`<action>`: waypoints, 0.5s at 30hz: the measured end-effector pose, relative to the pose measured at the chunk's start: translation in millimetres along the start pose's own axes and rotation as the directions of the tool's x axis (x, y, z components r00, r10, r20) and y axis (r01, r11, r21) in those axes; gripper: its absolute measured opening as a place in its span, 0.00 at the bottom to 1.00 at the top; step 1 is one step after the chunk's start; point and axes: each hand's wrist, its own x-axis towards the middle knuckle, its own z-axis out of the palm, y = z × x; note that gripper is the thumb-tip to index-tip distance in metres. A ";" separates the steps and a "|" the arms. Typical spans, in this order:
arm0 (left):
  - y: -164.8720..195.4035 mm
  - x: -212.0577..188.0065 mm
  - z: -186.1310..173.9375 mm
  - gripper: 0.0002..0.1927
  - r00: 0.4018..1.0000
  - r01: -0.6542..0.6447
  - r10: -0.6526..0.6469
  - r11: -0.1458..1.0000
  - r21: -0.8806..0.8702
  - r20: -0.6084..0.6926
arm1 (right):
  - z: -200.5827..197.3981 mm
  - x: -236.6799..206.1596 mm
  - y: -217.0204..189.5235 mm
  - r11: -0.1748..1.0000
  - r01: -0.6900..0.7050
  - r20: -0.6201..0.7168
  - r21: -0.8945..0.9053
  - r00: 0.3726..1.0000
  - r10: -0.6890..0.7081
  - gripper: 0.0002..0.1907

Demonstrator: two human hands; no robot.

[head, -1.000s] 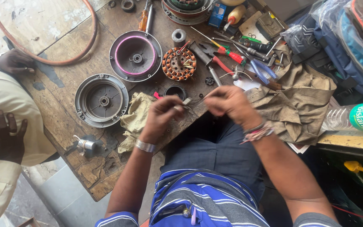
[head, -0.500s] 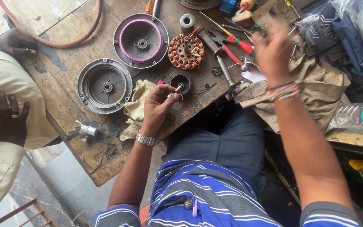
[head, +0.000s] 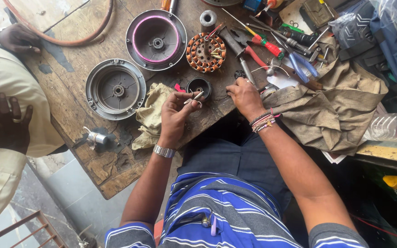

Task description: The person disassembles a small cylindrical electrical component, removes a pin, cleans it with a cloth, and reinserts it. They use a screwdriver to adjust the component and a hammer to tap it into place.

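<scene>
Head view, left hand (head: 174, 112) fingers pinching small metal part (head: 194, 98) — right hand (head: 244, 96) on bench (head: 76, 98)

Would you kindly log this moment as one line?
left hand: holds small metal part | right hand: on workbench by pliers | nearby: copper coil, rag

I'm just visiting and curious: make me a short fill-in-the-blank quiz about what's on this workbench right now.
1. The left hand pinches a small metal part just in front of a small ____ cup-shaped piece.
2. The right hand rests on the wooden ____.
3. The copper-wound stator lies to the right of the round cover with the ____ ring.

Missing words: black; table; pink
</scene>
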 end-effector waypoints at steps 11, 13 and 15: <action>-5.6 7.5 6.7 0.11 0.980 0.194 -0.200 0.934 -0.300 0.013 | -20.7 -7.4 -26.7 0.319 -0.372 0.275 0.872 0.911 0.309 0.08; -4.9 8.3 11.4 0.11 0.971 0.239 -0.234 0.907 -0.348 0.057 | -25.5 -10.7 -34.8 0.119 -0.264 0.226 0.957 0.937 0.265 0.09; -6.0 8.7 16.6 0.11 0.966 0.260 -0.239 0.901 -0.347 0.102 | -30.3 -13.1 -40.2 0.118 -0.235 0.200 0.965 0.946 0.255 0.09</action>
